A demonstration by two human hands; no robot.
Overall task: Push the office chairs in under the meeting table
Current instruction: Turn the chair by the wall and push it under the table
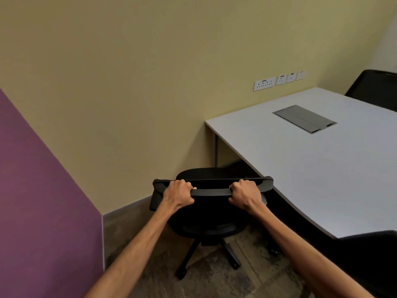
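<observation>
A black office chair (211, 220) on castors stands in front of me, at the left end of the white meeting table (322, 168). Its seat points toward the yellow wall and sits just outside the table's near-left edge. My left hand (177, 194) is shut on the left part of the backrest's top rail. My right hand (245, 194) is shut on the right part of the same rail. A second black chair (374, 89) stands at the table's far side, and a third black chair (369, 263) shows at the near right edge.
A purple wall (43, 201) runs close on the left and a yellow wall (150, 82) lies ahead, with sockets (264, 83) above the table. A grey cable hatch (305, 118) is set in the tabletop. Patterned carpet (214, 280) covers the floor.
</observation>
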